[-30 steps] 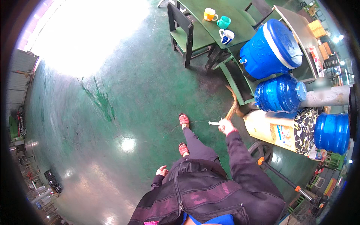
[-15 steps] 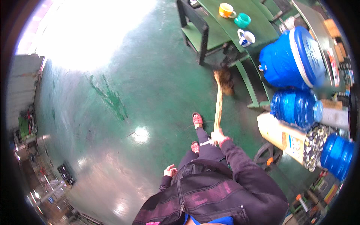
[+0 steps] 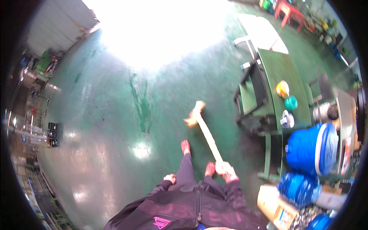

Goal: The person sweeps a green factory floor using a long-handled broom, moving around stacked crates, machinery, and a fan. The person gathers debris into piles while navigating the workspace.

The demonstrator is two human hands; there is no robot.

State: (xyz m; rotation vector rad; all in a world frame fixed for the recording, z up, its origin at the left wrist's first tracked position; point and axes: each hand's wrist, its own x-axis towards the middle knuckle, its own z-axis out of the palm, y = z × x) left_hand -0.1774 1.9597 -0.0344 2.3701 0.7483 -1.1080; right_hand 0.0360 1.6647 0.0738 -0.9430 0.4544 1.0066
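My right hand [image 3: 226, 170] is closed round the pale, bundled-straw handle of a broom [image 3: 210, 138]. The broom slants forward and to the left, and its light brown head [image 3: 194, 115] is smeared by motion. From this view I cannot tell whether that head touches the green floor [image 3: 168, 99]. Low beside my left thigh hangs my left hand [image 3: 170, 178], small in the picture, its fingers loosely bent and nothing seen in it. My feet, in red sandals [image 3: 185, 147], are one ahead of the other.
Rightward stand a green table [image 3: 285, 71] with several cups [image 3: 283, 89], a dark-framed chair [image 3: 253, 97] and a blue water cooler [image 3: 312, 149]. Blue water bottles [image 3: 299, 188] and a cardboard box [image 3: 273, 201] lie near my right side. A black crate [image 3: 53, 134] stands far left.
The broom's head has swung from beside the table legs leftward to in front of my feet. My left foot has stepped forward, and the view has turned to the right.
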